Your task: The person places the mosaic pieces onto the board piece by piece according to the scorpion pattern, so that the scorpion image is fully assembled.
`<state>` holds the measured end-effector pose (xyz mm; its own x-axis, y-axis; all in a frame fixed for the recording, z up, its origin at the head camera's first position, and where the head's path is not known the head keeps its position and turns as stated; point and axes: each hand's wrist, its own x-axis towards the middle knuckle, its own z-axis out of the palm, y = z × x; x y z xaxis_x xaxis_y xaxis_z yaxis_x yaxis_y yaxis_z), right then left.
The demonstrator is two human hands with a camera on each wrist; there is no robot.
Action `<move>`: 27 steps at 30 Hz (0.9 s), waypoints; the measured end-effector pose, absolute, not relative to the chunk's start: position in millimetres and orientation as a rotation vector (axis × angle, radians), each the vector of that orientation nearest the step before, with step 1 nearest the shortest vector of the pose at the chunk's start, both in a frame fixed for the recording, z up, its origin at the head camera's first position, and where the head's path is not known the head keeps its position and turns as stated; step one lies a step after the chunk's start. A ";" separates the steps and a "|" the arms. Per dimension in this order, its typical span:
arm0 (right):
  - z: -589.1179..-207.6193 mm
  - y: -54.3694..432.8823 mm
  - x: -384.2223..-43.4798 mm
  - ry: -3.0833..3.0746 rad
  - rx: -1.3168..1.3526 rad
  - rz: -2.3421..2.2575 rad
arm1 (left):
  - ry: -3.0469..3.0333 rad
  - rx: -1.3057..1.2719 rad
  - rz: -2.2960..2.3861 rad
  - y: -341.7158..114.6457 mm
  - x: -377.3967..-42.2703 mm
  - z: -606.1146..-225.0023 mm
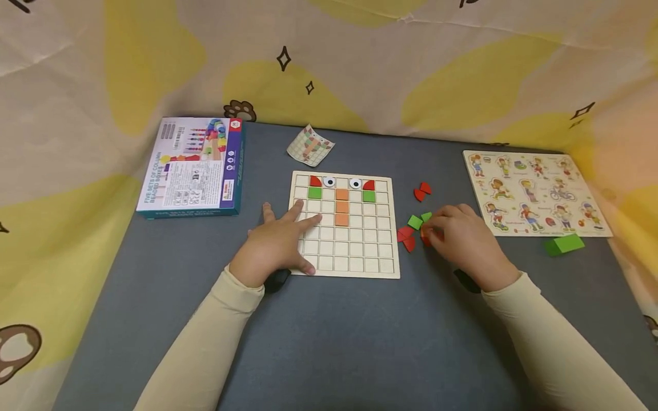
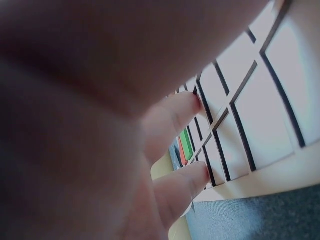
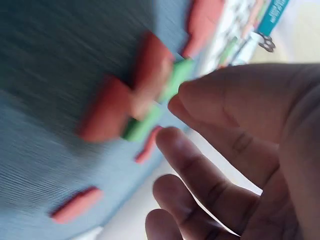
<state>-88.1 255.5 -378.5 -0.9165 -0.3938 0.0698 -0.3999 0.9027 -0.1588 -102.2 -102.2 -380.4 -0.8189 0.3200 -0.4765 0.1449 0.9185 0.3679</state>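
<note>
My left hand (image 1: pixel 272 245) lies with fingers spread over the left edge of a wooden grid board (image 1: pixel 356 249), its fingertips on the squares. On the board sit two googly eyes (image 1: pixel 329 181), red quarter-round pieces (image 1: pixel 368 185), green squares (image 1: pixel 315 192) and a column of orange squares (image 1: pixel 341 206). To the right of the board, my right hand (image 1: pixel 465 242) reaches down with bent fingers over loose red pieces (image 1: pixel 406 233) and green pieces (image 1: pixel 415 222). In the right wrist view, blurred red pieces (image 3: pixel 106 112) lie just beyond the fingertips.
A small pattern card (image 1: pixel 311 146) lies behind the board. A beaded-box set's carton (image 1: pixel 190 168) stands at the back left. At the right are a picture puzzle board (image 1: pixel 537 194) and a green block (image 1: pixel 564 245). Two more red pieces (image 1: pixel 422 191) lie behind the pile.
</note>
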 end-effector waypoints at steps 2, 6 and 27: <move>-384.8 260.1 -82.0 -2.998 0.645 0.276 | 2.532 0.332 0.424 -102.8 -102.6 -380.6; -396.2 263.0 -75.2 -2.926 0.672 0.282 | 2.532 0.333 0.424 -102.8 -102.8 -380.3; -403.1 274.3 -77.5 -2.870 0.831 0.364 | 2.516 0.331 0.421 -101.7 -102.0 -378.4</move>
